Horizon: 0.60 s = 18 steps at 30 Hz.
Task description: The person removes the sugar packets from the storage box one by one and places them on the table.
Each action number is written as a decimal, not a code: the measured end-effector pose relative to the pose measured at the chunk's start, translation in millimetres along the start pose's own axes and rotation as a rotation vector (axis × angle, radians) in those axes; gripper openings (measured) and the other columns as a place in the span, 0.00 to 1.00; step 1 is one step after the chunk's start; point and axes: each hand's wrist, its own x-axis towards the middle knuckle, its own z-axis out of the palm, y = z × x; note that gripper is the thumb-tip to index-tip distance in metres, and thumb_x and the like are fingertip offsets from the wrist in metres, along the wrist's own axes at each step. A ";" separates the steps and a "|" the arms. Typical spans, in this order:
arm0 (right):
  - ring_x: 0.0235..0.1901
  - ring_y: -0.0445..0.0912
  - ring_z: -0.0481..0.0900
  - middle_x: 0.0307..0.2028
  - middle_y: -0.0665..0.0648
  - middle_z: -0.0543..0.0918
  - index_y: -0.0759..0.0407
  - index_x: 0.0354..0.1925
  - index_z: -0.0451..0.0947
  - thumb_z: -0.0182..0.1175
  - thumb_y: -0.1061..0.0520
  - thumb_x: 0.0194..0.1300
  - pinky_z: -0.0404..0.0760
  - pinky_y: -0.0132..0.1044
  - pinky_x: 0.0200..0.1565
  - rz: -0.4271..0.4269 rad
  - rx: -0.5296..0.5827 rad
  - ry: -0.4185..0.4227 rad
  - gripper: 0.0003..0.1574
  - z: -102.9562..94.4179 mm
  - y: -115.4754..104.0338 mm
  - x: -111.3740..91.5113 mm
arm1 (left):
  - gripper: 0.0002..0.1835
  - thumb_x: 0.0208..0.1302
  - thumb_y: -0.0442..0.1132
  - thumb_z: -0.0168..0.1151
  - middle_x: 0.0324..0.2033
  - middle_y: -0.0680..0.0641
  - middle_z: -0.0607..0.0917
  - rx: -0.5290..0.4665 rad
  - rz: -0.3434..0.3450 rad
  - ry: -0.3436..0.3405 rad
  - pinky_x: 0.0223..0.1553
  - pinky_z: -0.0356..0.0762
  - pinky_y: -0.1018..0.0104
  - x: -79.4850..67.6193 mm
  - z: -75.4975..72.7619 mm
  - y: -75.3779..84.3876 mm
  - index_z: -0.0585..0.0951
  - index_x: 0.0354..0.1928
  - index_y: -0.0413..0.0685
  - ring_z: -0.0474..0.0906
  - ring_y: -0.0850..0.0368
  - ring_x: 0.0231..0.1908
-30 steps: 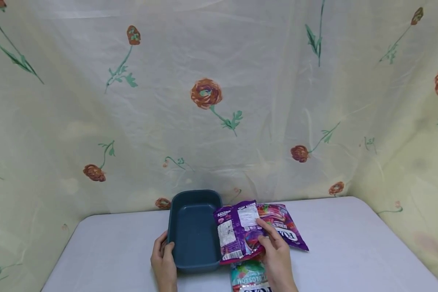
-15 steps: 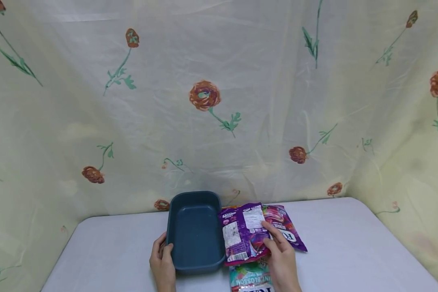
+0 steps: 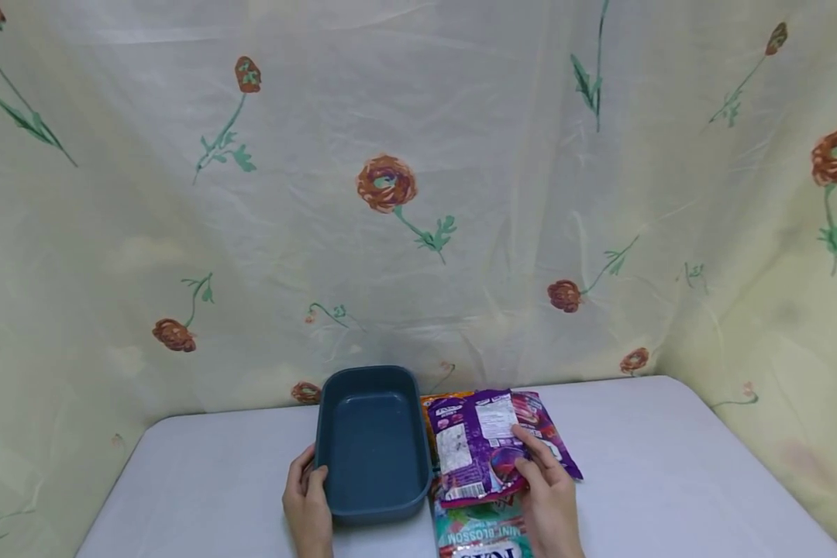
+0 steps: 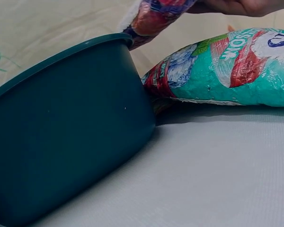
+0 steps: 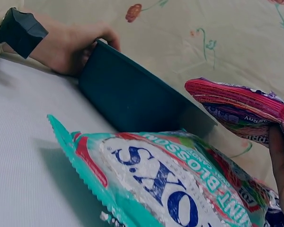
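Note:
A dark teal plastic bin (image 3: 371, 457) stands on the table, nothing inside it. My left hand (image 3: 308, 500) grips its left side, with the thumb at the rim. In my right hand (image 3: 551, 484) is a purple candy bag (image 3: 470, 446), pinched at its right edge with the printed back turned up. The right wrist view shows this purple bag (image 5: 236, 104) raised above the other bags. Under and in front of it lies a green Fox's mint blossom candy bag (image 3: 477, 535), partly covered. A purple-red berries candy bag (image 3: 565, 457) lies behind, also partly covered.
A strip of an orange bag (image 3: 430, 401) shows between the bin and the purple bag. The white table (image 3: 669, 465) reaches back to a floral curtain (image 3: 516, 232), which also hangs at both sides.
My right hand has moved the purple bag to the right, off the bin's right rim, uncovering part of the orange bag. My left hand keeps its grip on the bin.

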 end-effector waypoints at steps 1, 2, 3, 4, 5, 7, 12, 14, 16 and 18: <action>0.54 0.35 0.73 0.64 0.52 0.66 0.52 0.66 0.65 0.44 0.62 0.70 0.78 0.29 0.51 0.007 0.000 0.003 0.28 -1.3 0.1 -0.2 | 0.22 0.62 0.32 0.47 0.56 0.37 0.78 0.002 0.000 -0.001 0.39 0.67 0.86 0.0 -0.1 -0.1 0.74 0.58 0.41 0.74 0.49 0.54; 0.54 0.35 0.73 0.65 0.53 0.66 0.52 0.67 0.65 0.44 0.62 0.70 0.78 0.29 0.51 0.012 0.005 0.005 0.28 -2.5 0.0 -0.5 | 0.22 0.62 0.32 0.47 0.56 0.36 0.78 0.004 0.000 -0.002 0.39 0.67 0.86 0.1 -0.3 -0.2 0.74 0.58 0.41 0.74 0.48 0.54; 0.54 0.35 0.73 0.64 0.53 0.66 0.53 0.67 0.64 0.44 0.62 0.70 0.78 0.29 0.51 0.010 0.011 0.006 0.28 -3.8 0.2 -0.8 | 0.22 0.62 0.32 0.47 0.56 0.36 0.77 0.007 0.002 -0.003 0.39 0.67 0.86 0.2 -0.4 -0.4 0.74 0.59 0.41 0.74 0.48 0.54; 0.54 0.34 0.73 0.64 0.52 0.67 0.53 0.67 0.64 0.44 0.62 0.70 0.78 0.30 0.51 0.008 0.019 0.008 0.28 -5.1 0.3 -1.2 | 0.22 0.62 0.32 0.47 0.57 0.36 0.77 0.007 0.002 -0.004 0.39 0.67 0.86 0.2 -0.6 -0.7 0.74 0.59 0.40 0.73 0.47 0.55; 0.53 0.34 0.74 0.62 0.51 0.69 0.54 0.67 0.64 0.44 0.62 0.70 0.79 0.30 0.50 0.006 0.028 0.013 0.28 -6.4 0.5 -1.5 | 0.22 0.62 0.32 0.47 0.57 0.35 0.77 0.009 0.003 -0.005 0.39 0.67 0.86 0.3 -0.7 -0.9 0.74 0.59 0.40 0.73 0.46 0.55; 0.52 0.34 0.75 0.58 0.46 0.73 0.56 0.67 0.64 0.46 0.63 0.69 0.79 0.31 0.50 -0.010 0.047 0.018 0.28 -9.6 1.2 -2.1 | 0.22 0.62 0.32 0.47 0.57 0.35 0.77 0.014 0.004 -0.004 0.39 0.66 0.86 0.5 -0.9 -1.2 0.74 0.59 0.40 0.73 0.45 0.56; 0.51 0.32 0.75 0.49 0.37 0.79 0.59 0.67 0.64 0.47 0.64 0.69 0.80 0.30 0.48 -0.049 0.043 0.033 0.28 -16.5 3.2 -1.6 | 0.22 0.63 0.33 0.47 0.57 0.36 0.77 0.011 0.001 -0.006 0.40 0.67 0.85 0.4 -0.8 -1.9 0.74 0.59 0.42 0.73 0.46 0.56; 0.51 0.31 0.75 0.49 0.36 0.78 0.59 0.66 0.65 0.46 0.64 0.69 0.79 0.29 0.48 -0.045 0.043 0.046 0.28 -18.0 3.6 -1.2 | 0.22 0.64 0.34 0.47 0.57 0.36 0.77 0.011 0.000 -0.013 0.41 0.69 0.82 0.4 -0.6 -1.8 0.73 0.60 0.43 0.73 0.46 0.57; 0.51 0.31 0.74 0.50 0.37 0.78 0.59 0.67 0.65 0.45 0.65 0.69 0.79 0.28 0.48 -0.038 0.044 0.057 0.28 -19.6 3.8 -1.1 | 0.22 0.64 0.34 0.46 0.58 0.36 0.76 0.014 -0.003 -0.021 0.42 0.69 0.80 0.4 -0.5 -1.4 0.73 0.60 0.43 0.73 0.45 0.57; 0.51 0.31 0.74 0.51 0.38 0.77 0.58 0.67 0.65 0.45 0.64 0.69 0.79 0.28 0.48 -0.030 0.040 0.065 0.28 -21.2 4.0 -0.9 | 0.22 0.64 0.35 0.46 0.58 0.36 0.76 0.015 -0.002 -0.022 0.42 0.70 0.79 0.4 -0.3 -1.0 0.73 0.60 0.43 0.73 0.45 0.57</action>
